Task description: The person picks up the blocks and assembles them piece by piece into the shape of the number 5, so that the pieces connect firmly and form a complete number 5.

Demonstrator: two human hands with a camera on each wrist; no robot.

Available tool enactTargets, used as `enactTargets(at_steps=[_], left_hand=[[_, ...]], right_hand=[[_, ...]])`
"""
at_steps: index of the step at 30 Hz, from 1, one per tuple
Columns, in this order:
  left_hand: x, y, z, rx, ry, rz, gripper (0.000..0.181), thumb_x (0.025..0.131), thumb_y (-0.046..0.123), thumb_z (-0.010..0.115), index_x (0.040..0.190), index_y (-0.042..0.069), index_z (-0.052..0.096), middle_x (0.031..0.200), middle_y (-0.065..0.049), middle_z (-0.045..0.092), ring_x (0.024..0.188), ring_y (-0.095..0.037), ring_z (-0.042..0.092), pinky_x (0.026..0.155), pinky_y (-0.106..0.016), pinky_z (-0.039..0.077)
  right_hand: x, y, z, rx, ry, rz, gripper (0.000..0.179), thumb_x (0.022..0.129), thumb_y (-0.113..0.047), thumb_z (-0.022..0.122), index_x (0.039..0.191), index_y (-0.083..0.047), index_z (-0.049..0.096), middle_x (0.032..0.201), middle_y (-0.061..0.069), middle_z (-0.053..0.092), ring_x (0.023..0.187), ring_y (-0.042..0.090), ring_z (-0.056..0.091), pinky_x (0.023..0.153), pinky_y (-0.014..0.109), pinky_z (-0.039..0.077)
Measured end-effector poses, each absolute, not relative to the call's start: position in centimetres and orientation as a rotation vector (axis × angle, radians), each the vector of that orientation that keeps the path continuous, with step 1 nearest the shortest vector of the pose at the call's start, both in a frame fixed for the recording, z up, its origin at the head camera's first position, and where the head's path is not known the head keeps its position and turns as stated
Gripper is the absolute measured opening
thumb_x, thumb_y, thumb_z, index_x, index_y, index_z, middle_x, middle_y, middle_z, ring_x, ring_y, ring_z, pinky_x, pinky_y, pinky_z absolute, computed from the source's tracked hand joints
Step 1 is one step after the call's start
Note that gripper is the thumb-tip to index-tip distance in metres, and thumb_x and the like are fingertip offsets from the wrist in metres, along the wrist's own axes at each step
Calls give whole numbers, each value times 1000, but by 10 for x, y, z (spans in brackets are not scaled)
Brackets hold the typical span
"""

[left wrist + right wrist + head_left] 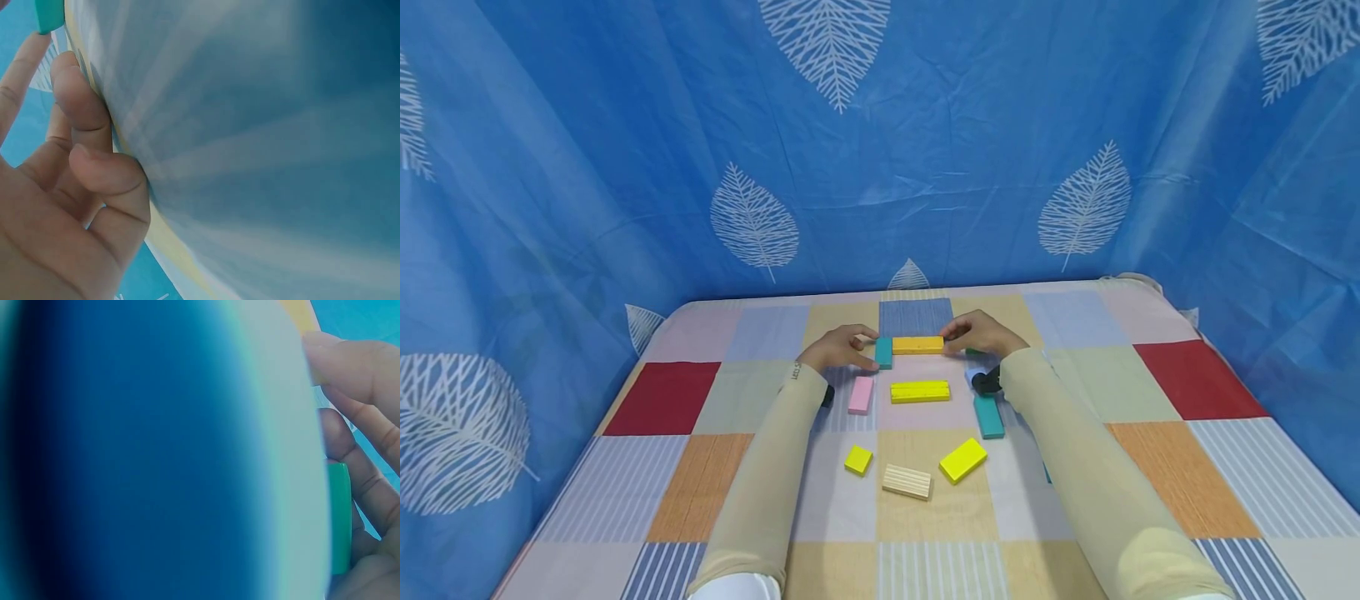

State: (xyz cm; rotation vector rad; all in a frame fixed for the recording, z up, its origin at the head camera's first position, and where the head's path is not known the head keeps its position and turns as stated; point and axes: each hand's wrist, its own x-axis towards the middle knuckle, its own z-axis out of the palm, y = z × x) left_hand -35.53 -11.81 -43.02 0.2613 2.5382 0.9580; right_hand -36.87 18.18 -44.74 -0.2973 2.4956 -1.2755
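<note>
A teal block stands against the left end of an orange-yellow block near the far side of the table. My left hand pinches the teal block, thumb at its near end and a finger at its far end. In the left wrist view a fingertip meets the teal block's edge, while the other fingers curl loosely. The right hand pinches the orange-yellow block's right end between thumb and finger. Under the right palm lies a green block, partly hidden.
Nearer me lie a yellow block, a pink block, another teal block, a small yellow piece, a tilted yellow block and a ridged wooden block. A blue curtain hangs behind the patchwork-covered table.
</note>
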Motion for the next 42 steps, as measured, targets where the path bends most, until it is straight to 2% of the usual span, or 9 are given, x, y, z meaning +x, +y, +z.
enactTargets(at_steps=[11,22,33,42], left_hand=[[-352,-115,-428,210,2550,913,64,97,23,84,156,17,59,157,-17,55,140,-35,52,119,-52,43],[-354,-116,-428,178,2526,924,64,96,24,85,155,18,59,160,-15,53,143,-35,50,120,-53,41],[-355,-115,-428,157,2509,940,66,96,24,85,157,19,58,161,-15,52,145,-35,49,122,-54,39],[-354,-115,-429,132,2503,954,67,96,23,85,157,20,58,162,-15,50,146,-35,48,122,-54,39]], right_hand=[[-367,181,-443,-288,2484,-1273,37,99,-5,78,133,9,70,135,25,68,125,39,62,113,51,48],[-370,197,-441,-344,2426,-1348,43,102,-6,73,141,10,64,148,29,60,141,45,54,118,55,44],[-363,221,-438,-297,2488,-1362,44,106,-13,71,142,10,62,147,30,60,138,46,54,117,55,44],[-356,245,-439,-269,2450,-1369,50,105,-15,72,147,9,59,152,29,57,134,40,57,110,47,52]])
